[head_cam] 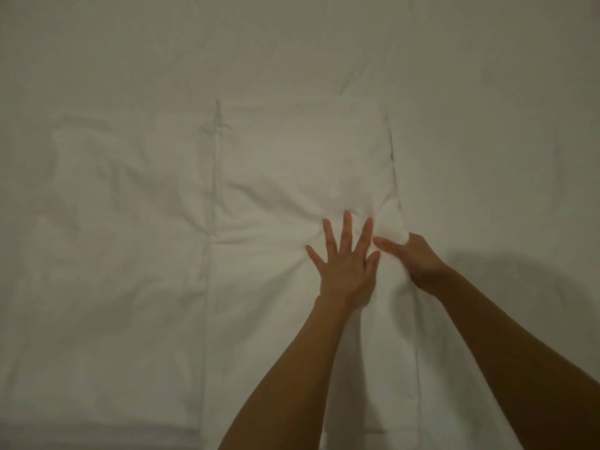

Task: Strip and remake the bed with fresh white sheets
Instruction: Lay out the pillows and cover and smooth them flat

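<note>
A folded white sheet [292, 164] lies spread on the white bed [487, 92], with vertical fold creases near its left third and along its right edge. My left hand [344, 261] lies flat on the sheet with fingers straight and splayed, pressing it down. Just to its right, my right hand [418, 258] grips a bunched fold of the sheet's right edge [394, 228], thumb pointing left over the fabric; its fingers are hidden under the cloth.
A second folded layer of white fabric [113, 254] extends to the left of the crease. The bed surface fills the whole view; no bed edge or other object shows.
</note>
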A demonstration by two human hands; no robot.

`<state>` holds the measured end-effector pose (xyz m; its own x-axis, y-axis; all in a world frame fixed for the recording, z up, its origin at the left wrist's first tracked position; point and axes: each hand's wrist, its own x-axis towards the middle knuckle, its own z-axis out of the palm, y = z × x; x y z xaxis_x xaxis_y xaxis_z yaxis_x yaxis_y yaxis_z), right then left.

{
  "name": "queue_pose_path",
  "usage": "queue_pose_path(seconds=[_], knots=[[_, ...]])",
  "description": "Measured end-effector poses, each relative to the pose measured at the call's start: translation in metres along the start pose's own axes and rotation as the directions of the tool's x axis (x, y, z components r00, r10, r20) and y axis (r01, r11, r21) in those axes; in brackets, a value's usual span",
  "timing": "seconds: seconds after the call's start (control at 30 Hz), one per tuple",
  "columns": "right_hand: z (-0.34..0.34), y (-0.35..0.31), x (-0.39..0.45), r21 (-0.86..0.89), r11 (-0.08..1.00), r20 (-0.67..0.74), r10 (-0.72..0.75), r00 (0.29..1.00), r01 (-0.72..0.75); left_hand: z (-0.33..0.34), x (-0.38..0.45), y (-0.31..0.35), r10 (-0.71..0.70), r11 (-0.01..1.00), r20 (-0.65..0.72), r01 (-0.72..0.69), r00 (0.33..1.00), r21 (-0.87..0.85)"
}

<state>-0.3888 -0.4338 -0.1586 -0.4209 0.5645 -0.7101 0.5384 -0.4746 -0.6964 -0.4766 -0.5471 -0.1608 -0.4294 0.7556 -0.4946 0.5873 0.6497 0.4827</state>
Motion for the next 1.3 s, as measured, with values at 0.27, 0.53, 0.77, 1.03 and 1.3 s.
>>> queue_pose_path(seconds=[0.27,0.53,0.77,1.03,1.3], knots=[[-0.091,0.018,0.002,-0.134,0.991,-0.202,-0.012,0.979,-0.015,0.02,0.007,0.029,0.177,0.953,0.164,-0.21,0.971,0.22],[-0.068,0.047,-0.03,-0.006,0.986,-0.321,0.154,0.934,-0.165,-0.012,-0.029,-0.083,0.032,0.932,0.044,-0.045,0.999,0.361],[-0.051,0.083,-0.094,0.084,0.96,-0.348,0.278,0.895,-0.265,-0.034,-0.064,-0.116,-0.366,0.853,-0.3,0.188,0.881,-0.487],[-0.052,0.071,-0.088,-0.308,0.917,-0.437,0.099,0.894,-0.253,-0.088,-0.011,-0.1,-0.435,0.452,0.026,0.243,0.9,-0.858],[-0.04,0.006,-0.008,-0.231,0.963,-0.563,-0.015,0.827,-0.14,-0.132,0.074,-0.092,-0.431,0.495,-0.053,0.187,0.901,-0.848]])
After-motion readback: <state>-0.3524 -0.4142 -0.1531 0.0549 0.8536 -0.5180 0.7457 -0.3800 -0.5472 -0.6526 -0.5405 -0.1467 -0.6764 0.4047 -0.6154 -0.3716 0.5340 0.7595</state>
